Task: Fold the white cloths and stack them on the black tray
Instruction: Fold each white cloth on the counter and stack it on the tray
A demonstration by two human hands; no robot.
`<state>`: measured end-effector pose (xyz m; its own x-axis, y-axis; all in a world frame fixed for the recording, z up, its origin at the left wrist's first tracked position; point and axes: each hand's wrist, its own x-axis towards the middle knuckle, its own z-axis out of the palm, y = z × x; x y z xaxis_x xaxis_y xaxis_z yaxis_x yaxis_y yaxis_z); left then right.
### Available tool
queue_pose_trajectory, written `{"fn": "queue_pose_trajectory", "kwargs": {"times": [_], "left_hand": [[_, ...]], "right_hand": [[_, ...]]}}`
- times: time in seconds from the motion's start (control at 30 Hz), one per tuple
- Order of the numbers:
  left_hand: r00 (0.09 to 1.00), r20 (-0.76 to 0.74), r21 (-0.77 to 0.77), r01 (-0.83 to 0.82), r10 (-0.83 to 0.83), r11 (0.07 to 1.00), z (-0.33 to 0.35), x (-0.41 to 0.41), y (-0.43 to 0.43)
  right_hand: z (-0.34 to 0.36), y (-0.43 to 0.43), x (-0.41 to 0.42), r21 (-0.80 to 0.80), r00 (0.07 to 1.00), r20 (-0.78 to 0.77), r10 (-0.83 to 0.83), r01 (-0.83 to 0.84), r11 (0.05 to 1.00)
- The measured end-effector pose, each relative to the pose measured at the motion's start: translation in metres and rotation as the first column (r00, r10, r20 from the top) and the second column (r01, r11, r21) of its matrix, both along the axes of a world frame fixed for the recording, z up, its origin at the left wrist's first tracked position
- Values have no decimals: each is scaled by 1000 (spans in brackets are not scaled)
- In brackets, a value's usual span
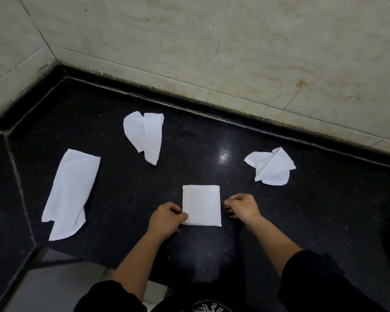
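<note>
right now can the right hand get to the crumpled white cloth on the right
Probably yes: the right hand is empty, and only bare black counter lies between it and the crumpled white cloth.

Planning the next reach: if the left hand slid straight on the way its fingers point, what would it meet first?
The left hand points right, its fingertips already on the near-left corner of the folded cloth. Going on, it would ride across that cloth, then probably meet the right hand beyond its far edge.

A polished black speckled stone counter (122, 199) fills the lower view, with a bright light glare (223, 154) near its middle. Pale veined marble wall tiles (189, 46) rise behind it, meeting at a corner on the left; grime lines the joint.
</note>
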<state>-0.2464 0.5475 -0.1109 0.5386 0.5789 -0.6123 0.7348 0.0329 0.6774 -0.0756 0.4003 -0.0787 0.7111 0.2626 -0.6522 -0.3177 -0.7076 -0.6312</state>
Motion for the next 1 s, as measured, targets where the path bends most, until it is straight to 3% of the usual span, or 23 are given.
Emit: {"fn": "queue_pose_trajectory", "kwargs": {"times": [0.23,0.53,0.63,0.8,0.83,1.0], "left_hand": [[1000,11,-27,7,-7,1000,0,0,0],[993,-19,-352,-118,119,928,21,11,6],[971,60,-528,-167,233,833,25,19,1],[893,116,-833,-151,435,532,28,40,-15],[897,125,-851,-122,424,510,31,48,-23],[922,208,-787,-41,327,616,42,76,-46]], "right_hand": [[9,17,-23,141,991,-128,29,-11,990],[47,31,-24,340,989,-75,128,-95,936],[59,31,-22,391,988,-77,133,-93,916],[78,17,-13,432,996,-64,66,-32,901],[83,5,-9,437,998,-53,21,4,900],[92,-47,10,441,993,-42,-115,122,889]]}}
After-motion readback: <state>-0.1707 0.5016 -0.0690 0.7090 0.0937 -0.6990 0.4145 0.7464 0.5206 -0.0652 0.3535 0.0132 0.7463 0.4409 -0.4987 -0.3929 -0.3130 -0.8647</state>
